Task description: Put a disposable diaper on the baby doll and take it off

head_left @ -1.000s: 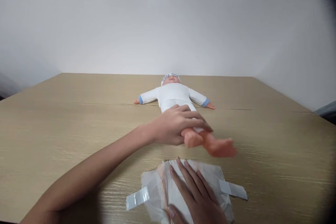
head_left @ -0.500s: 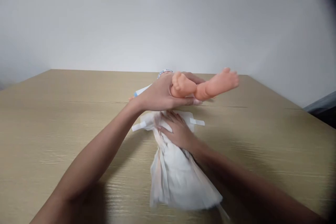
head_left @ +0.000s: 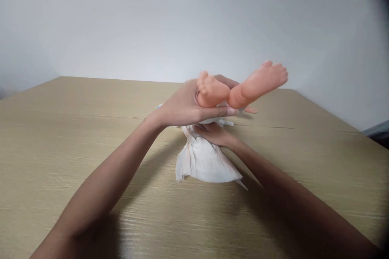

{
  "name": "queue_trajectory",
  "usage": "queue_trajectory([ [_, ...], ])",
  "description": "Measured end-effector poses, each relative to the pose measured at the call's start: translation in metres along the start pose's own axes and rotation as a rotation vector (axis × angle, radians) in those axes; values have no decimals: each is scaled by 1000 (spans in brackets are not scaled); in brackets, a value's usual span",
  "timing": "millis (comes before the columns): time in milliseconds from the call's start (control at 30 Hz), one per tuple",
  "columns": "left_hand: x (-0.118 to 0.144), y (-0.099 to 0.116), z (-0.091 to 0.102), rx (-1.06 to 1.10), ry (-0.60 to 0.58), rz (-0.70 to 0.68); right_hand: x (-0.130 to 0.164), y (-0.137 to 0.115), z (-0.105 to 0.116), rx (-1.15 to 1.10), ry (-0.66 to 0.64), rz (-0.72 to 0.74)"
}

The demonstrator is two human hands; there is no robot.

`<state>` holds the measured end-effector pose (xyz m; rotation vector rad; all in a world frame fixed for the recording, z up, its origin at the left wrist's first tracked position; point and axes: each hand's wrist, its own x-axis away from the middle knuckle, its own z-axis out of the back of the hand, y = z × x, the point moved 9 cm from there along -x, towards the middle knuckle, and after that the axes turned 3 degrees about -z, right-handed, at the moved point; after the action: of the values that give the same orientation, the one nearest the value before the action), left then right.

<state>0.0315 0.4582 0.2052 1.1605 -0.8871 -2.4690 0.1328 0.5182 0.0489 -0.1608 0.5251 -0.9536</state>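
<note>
1. Nearest to you, the wooden table (head_left: 60, 162) lay bare under both forearms, which reached forward toward its middle.
2. Just beyond, the white diaper (head_left: 206, 162) lay bunched on the table, its near end free and its far end running under the doll.
3. Your right hand (head_left: 214, 133) lay on the far part of the diaper, fingers stretched flat and together, pressing rather than pinching; its fingertips were hidden below the other hand.
4. Above it, your left hand (head_left: 185, 107) was clamped around the doll's legs (head_left: 240, 89) at the ankles, holding both feet up off the table.
5. Further back, the rest of the doll (head_left: 212, 120) was mostly hidden behind your hands; only a strip of its white clothing showed, resting on the table.
6. I judged the diaper the weak point: bunched as it was, it could fold on itself under the doll.
7. The legs could also slip from a one-handed hold and drop onto your right hand.
</note>
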Motion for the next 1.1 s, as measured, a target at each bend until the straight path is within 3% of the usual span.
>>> queue_trajectory([
  [100, 1, 1, -1, -3, -2, 10, 32, -8, 22, -92, -57, -13],
  [167, 3, 3, -3, -7, -4, -8, 55, -8, 41, -169, -25, -113],
  [300, 16, -2, -17, 3, -19, 34, 96, -12, 86, -232, 284, -299],
  [367, 27, -8, -27, 13, -29, 83, 104, -28, 100, -232, 414, -248],
  [433, 37, -9, -36, 13, -32, 94, 103, -49, 106, -239, 441, -129],
  [500, 47, -9, -39, -4, -10, 95, 98, -64, 107, -251, 391, -31],
  [600, 65, -7, -36, -100, -21, 79, 96, -66, 103, -286, 201, 37],
  [733, 102, -7, -33, -348, -201, -40, 114, -49, 97, -201, 13, 200],
  [833, 135, -19, -35, -420, -312, -65, 134, -34, 88, -52, -44, 338],
  [933, 159, -33, -41, -441, -378, -49, 146, -22, 78, 31, -72, 383],
  [1100, 168, -46, -49, -488, -428, 19, 149, -18, 71, 79, -92, 418],
])
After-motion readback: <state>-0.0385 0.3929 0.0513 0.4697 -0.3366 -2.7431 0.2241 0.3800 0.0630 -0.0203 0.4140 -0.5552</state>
